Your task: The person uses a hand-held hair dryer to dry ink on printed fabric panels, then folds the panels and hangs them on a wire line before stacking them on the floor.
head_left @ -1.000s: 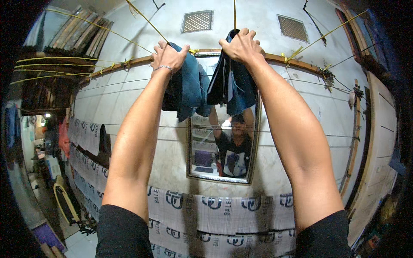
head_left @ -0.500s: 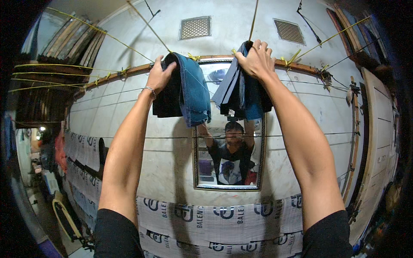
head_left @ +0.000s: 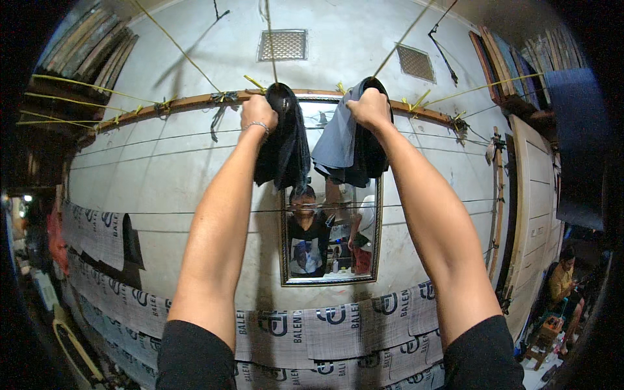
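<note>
Two folded stacks of cloth hang over yellow cords in front of the wall, at the height of my raised hands. My left hand [head_left: 259,114] is closed on the near left edge of the black cloth stack [head_left: 284,146]. At its right, my right hand [head_left: 370,109] grips the top of the grey cloth stack [head_left: 340,143], whose layers fan out below; its far side looks black. Both stacks curl over at the top, where the cords [head_left: 272,58] run into them. The fingertips of both hands are partly hidden by the hands and the cloth.
A framed mirror [head_left: 331,281] hangs behind the stacks, below a wooden rail [head_left: 201,101] tied with yellow cords. Printed grey cloth panels [head_left: 335,331] hang in rows below. Blue cloth [head_left: 575,143] hangs at right; a person [head_left: 564,286] sits at lower right.
My left hand has closed on its stack from spread fingers, and my right hand has tightened. The stacks have turned: blue faces no longer show, black and grey do. The view has shifted right.
</note>
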A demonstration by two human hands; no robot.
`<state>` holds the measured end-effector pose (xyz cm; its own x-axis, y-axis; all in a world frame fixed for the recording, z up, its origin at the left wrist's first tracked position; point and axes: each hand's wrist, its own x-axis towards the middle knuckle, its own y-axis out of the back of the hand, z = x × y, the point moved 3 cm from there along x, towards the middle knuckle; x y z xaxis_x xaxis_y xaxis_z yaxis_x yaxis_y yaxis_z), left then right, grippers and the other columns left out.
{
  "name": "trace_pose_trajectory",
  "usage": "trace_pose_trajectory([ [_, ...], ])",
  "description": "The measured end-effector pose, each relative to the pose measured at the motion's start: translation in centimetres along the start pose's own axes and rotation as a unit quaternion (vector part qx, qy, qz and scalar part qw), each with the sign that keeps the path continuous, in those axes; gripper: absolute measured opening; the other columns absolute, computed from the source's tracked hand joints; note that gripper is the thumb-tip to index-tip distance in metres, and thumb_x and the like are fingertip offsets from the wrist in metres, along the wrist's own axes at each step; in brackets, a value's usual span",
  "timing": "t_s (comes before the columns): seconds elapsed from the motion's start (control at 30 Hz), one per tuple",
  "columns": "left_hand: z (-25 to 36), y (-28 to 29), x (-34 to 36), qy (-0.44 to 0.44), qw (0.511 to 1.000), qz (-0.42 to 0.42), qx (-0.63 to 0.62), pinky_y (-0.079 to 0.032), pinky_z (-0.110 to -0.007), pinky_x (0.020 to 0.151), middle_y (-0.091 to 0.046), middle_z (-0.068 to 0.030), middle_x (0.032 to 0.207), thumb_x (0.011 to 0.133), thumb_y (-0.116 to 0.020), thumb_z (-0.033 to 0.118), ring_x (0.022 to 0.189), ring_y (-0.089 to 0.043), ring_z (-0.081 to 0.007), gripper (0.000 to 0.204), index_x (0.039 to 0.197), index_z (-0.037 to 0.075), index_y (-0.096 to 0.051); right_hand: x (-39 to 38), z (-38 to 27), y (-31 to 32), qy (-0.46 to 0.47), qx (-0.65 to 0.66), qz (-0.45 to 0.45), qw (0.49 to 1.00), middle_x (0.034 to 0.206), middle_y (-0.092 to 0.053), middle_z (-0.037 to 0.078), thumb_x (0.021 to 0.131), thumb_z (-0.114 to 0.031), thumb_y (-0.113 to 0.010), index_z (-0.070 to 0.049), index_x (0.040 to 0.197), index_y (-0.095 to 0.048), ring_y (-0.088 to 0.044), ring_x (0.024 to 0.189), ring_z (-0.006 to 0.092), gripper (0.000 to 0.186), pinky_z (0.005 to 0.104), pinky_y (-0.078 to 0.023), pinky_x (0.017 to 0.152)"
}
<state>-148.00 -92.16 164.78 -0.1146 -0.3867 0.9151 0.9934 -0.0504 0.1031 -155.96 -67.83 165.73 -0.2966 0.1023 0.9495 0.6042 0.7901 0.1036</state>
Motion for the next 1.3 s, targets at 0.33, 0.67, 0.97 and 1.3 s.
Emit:
trace_pose_trajectory([
  [0.33, -4.0, 3.4, -4.1, -0.118, 0.992, 0.038, 0.004, -0.051, -0.048, 0.086, -0.065, -0.0285, 0.097, 0.079, -0.059, 0.007, 0.094, -0.063, -0.0447, 0.016, 0.088, -0.003, -0.067, -0.8, 0.9, -1.7, 0.042, -0.013, 0.043, 0.998, 0.097, -0.063, 0.033, 0.071, -0.011, -0.057, 0.009, 0.091, -0.066, -0.062, 0.097, 0.0451, 0.03, 0.0479, -0.05, 0.087],
  [0.67, -10.3, 16.6, -15.4, 0.0, 0.988, -0.122, -0.091, -0.05, -0.038, 0.061, -0.065, -0.0169, 0.068, 0.073, -0.069, 0.013, 0.067, -0.066, -0.0234, 0.027, 0.077, -0.013, -0.061, -10.9, 0.4, 6.2, 0.178, 0.162, -0.113, 0.964, 0.075, -0.064, 0.006, 0.083, -0.003, -0.061, 0.008, 0.09, -0.063, -0.056, 0.065, 0.0114, 0.013, 0.0321, -0.048, 0.061],
  [0.97, -12.6, 33.0, -46.9, 0.455, 0.797, -0.387, -0.087, -0.053, -0.03, 0.076, -0.069, -0.0081, 0.098, 0.073, -0.078, 0.005, 0.083, -0.065, -0.0153, 0.039, 0.108, -0.004, -0.063, -29.7, 6.0, 14.6, -0.134, 0.497, -0.309, 0.8, 0.1, -0.062, 0.012, 0.071, -0.015, -0.077, 0.005, 0.116, -0.048, -0.061, 0.086, 0.0201, 0.057, 0.0329, -0.049, 0.081],
  [1.3, -8.9, 52.5, -84.3, 0.83, 0.542, -0.133, 0.018, -0.056, -0.038, 0.07, -0.069, -0.0177, 0.092, 0.075, -0.075, 0.002, 0.081, -0.068, -0.0253, 0.032, 0.102, -0.012, -0.064, -69.0, 14.9, 6.8, -0.238, 0.335, -0.801, 0.436, 0.082, -0.068, 0.003, 0.07, -0.007, -0.071, -0.002, 0.087, -0.067, -0.062, 0.073, 0.0158, 0.018, 0.0301, -0.046, 0.072],
])
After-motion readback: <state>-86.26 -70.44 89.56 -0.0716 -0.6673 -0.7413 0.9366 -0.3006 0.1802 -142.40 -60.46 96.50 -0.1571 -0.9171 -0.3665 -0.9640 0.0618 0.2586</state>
